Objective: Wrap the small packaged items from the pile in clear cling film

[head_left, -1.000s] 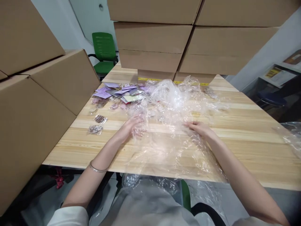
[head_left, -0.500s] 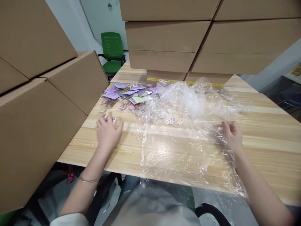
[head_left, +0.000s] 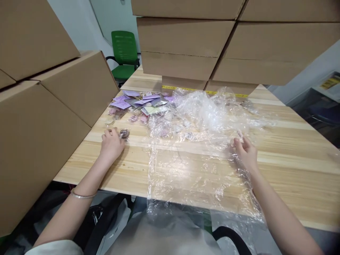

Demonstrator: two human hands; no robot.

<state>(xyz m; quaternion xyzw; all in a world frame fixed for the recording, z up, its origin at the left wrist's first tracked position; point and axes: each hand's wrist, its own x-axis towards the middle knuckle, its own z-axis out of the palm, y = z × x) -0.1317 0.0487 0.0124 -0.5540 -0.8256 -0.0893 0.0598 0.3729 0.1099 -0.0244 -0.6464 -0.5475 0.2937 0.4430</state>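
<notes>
My left hand (head_left: 112,144) is closed at the left of the table, its fingertips pinching a small dark round item in clear wrapping (head_left: 124,134). What exactly is inside the wrapping is too small to tell. A large clear plastic bag (head_left: 183,163) lies flattened across the middle and hangs over the front edge. My right hand (head_left: 246,151) has thumb and fingers closed on the bag's right side. Beyond the left hand is a heap of purple and grey packets (head_left: 143,101), with several small pink wrapped items (head_left: 133,118) in front of it.
Crumpled clear plastic (head_left: 209,109) lies at the back of the wooden table (head_left: 297,170). Stacked cardboard boxes (head_left: 183,39) stand behind it, and more boxes (head_left: 50,141) border the left side. A green chair (head_left: 124,49) is at the far left corner.
My left hand has gone from spread fingers over the small dark wrapped item to pinching it. My right hand has shifted left along with the bag's edge. The view has turned slightly.
</notes>
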